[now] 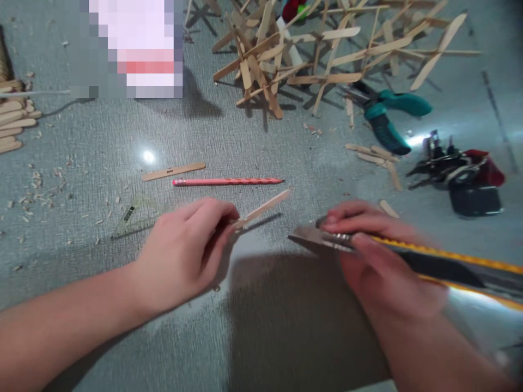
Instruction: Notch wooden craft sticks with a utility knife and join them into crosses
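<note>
Two hands in the head view: your left hand (183, 245) has thumb and fingers pinched on the near end of the wooden stick (267, 207), its long axis slanting away and rightward, free end just short of the pencil (229, 182) tip. Your right hand (388, 286) is wrapped round the utility knife (425, 263), blade (308, 238) pointing left, apart from the stick and on your side of its free end; left hand's nearer, already on it.

A pale wooden stick (265, 207) slants near a black-and-yellow cutter (433, 264), blade bared.
</note>
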Demonstrator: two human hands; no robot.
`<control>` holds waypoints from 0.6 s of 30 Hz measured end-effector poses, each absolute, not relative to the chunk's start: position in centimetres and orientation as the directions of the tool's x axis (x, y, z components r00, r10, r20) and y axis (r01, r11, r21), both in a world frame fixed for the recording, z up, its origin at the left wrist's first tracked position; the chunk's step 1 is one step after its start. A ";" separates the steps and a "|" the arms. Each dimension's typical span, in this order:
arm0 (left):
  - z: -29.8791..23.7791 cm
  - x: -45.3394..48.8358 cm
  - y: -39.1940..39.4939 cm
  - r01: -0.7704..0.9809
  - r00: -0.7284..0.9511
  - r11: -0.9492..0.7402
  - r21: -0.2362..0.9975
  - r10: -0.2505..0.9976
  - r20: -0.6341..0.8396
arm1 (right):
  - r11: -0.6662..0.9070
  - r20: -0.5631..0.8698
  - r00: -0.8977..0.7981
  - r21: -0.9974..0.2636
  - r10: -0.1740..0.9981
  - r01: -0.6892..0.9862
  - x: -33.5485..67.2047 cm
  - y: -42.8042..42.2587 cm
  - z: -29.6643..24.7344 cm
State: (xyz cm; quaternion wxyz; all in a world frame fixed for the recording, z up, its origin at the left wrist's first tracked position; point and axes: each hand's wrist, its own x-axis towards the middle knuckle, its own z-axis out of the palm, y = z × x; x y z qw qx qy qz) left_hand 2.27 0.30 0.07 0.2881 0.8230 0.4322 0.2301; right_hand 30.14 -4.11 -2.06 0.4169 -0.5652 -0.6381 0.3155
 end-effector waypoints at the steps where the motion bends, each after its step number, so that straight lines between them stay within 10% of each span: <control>1: 0.2 2.3 0.4 0.535 0.525 -0.431 0.727 0.843 0.113 | 0.095 0.130 0.073 -0.925 0.989 0.367 30.4 -3.7 -2.2; 9: 0.4 2.3 0.3 0.346 0.538 -0.227 0.910 0.843 0.006 | -0.336 -0.339 0.032 -0.911 0.940 0.238 30.9 -2.3 -1.4; 15: 0.2 2.1 0.4 0.348 0.563 -0.197 0.917 0.826 -0.036 | -0.325 -0.434 -0.125 -0.808 0.892 0.491 31.3 -1.1 -0.8; 18: 0.1 2.0 0.4 0.315 0.595 -0.128 0.940 0.799 -0.091 | -0.098 -0.256 -0.120 -0.700 0.959 0.708 31.4 -0.6 -0.1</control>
